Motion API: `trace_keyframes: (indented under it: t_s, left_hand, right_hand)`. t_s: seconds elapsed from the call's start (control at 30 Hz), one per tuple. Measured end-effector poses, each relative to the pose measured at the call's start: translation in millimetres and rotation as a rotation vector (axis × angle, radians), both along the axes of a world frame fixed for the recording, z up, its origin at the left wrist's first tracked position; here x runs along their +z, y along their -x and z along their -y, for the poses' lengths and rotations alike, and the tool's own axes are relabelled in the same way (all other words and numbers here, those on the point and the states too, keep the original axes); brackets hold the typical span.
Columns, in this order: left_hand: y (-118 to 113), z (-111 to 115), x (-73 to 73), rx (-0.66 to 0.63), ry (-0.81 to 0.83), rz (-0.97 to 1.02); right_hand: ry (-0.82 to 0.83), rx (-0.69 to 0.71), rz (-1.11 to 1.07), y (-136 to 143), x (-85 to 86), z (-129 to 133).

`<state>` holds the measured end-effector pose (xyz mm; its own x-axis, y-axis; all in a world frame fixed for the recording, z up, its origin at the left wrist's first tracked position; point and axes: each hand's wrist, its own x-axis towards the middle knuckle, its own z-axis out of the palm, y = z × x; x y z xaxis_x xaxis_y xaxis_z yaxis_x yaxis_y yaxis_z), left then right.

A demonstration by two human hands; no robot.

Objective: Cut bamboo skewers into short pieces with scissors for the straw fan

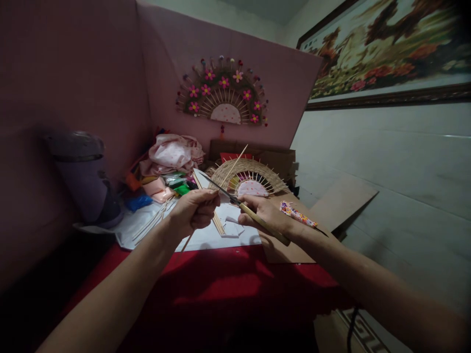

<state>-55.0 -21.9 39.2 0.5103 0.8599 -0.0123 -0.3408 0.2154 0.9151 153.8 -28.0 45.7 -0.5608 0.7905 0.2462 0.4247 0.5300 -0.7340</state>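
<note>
The left hand (198,208) is curled into a fist, thumb and forefinger pinching a thin stick (236,163) that slants up in front of the straw fan (270,174). The right hand (263,211) has its fingers bent around the handle of a knife (263,224), whose blade crosses the stick just beside the left fingertips; whether they touch is unclear. The fist hides the stick's middle, and the framed picture (386,54) is cut off at the right edge.
</note>
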Motion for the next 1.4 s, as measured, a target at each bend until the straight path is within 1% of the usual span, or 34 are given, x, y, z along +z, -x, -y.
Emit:
trace_keyframes:
  t_s: [0.17,0.23,0.3,0.43,0.67,0.77,0.97,1.1,1.27,1.4]
  left_hand:
    - [7.8,-2.2,-4.4,-0.233,0.105,0.126]
    - [8.6,-2.2,-5.1,-0.286,0.118,0.152]
    - [8.6,-2.1,-5.2,-0.311,0.119,0.162]
    - [8.8,-2.0,-6.0,-0.327,0.100,0.162]
    - [8.3,-0.3,-6.9,-0.340,0.091,0.185]
    - [6.8,1.0,-7.0,-0.337,0.080,0.183]
    - [6.5,2.8,-9.0,-0.384,0.026,0.208]
    - [7.6,3.0,-8.7,-0.395,0.024,0.213]
    - [7.9,3.1,-8.2,-0.379,0.028,0.204]
    - [4.6,2.7,-9.0,-0.342,0.028,0.181]
  right_hand:
    - [-0.039,0.038,-0.012,-1.0,-2.4,0.7]
    - [-0.043,0.031,-0.009,-0.4,-2.5,2.6]
    - [-0.035,0.008,-0.006,0.8,-2.7,4.8]
    - [-0.060,-0.014,-0.007,1.6,-4.6,6.7]
    - [-0.261,-0.015,0.054,-0.7,-1.8,5.3]
    - [-0.308,0.011,0.040,0.5,-1.2,5.5]
    - [-0.297,0.043,0.010,1.9,-7.5,5.7]
    - [-0.280,0.069,-0.008,2.9,-8.7,6.0]
    - [-0.211,0.011,0.004,3.8,-8.1,9.8]
    - [-0.200,-0.038,0.029,1.9,-4.0,13.2]
